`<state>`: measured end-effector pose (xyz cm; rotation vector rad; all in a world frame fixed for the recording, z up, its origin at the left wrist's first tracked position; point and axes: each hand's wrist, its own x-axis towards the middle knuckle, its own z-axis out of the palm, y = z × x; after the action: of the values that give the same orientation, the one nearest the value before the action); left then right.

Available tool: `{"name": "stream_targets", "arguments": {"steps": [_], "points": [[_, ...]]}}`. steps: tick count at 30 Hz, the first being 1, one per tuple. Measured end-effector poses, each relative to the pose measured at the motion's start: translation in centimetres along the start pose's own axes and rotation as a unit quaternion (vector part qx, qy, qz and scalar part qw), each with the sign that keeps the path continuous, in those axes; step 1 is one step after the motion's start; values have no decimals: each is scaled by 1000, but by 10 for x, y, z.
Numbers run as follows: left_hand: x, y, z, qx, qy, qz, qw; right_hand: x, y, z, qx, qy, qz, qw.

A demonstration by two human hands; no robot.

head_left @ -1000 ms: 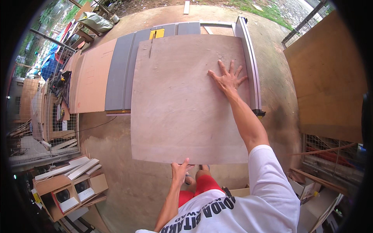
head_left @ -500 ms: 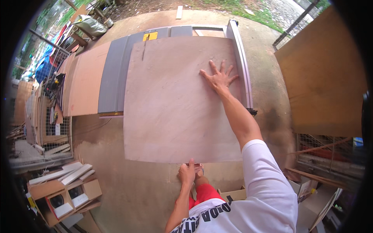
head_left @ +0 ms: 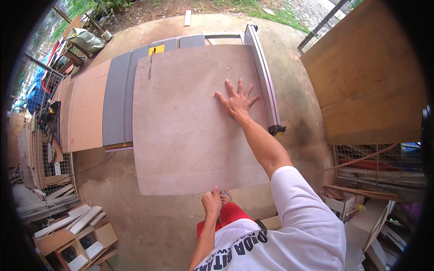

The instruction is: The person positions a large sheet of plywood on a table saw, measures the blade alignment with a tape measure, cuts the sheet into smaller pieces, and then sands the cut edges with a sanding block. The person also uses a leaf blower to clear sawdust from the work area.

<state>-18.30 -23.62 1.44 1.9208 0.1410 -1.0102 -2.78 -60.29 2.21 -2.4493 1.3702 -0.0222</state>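
Note:
A large, thin plywood sheet (head_left: 194, 149) lies over a grey table saw (head_left: 118, 97), its near part jutting out toward me. My right hand (head_left: 237, 103) presses flat on top of it, fingers spread, not far from the saw's long metal fence (head_left: 263, 77). At the near edge, my left hand (head_left: 211, 202) is closed on the sheet, thumb uppermost; its other fingers are partly hidden. A narrow slit (head_left: 150, 71) runs into the sheet from its far edge, close to the saw's yellow insert plate (head_left: 156, 49). No blade can be made out.
Left of the saw lie brown boards (head_left: 86, 106). Wood offcuts and a box-like wooden piece (head_left: 68, 244) are piled at lower left. At right a big wooden panel (head_left: 370, 86) leans, with scrap wood (head_left: 361, 214) below. A cable (head_left: 97, 165) trails across the concrete floor.
The whole view has swung, so the saw and sheet appear farther left. Both hands keep their places on the sheet, the right one still spread. Any sliding of the sheet is hard to tell.

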Motion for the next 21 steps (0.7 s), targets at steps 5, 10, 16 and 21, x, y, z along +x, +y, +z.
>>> {"name": "stream_targets", "arguments": {"steps": [5,10,16,21], "points": [[9,13,0,21,-11,-46,999,14,0,7,-13,31,-2,999],[11,45,-5,65,-11,-44,997,26,-6,5,1,23,2,1000],[27,48,-3,69,-14,-15,997,44,-11,0,-6,14,4,1000],[37,59,4,48,-9,-26,998,63,-11,-2,-12,1,13,1000]]}}
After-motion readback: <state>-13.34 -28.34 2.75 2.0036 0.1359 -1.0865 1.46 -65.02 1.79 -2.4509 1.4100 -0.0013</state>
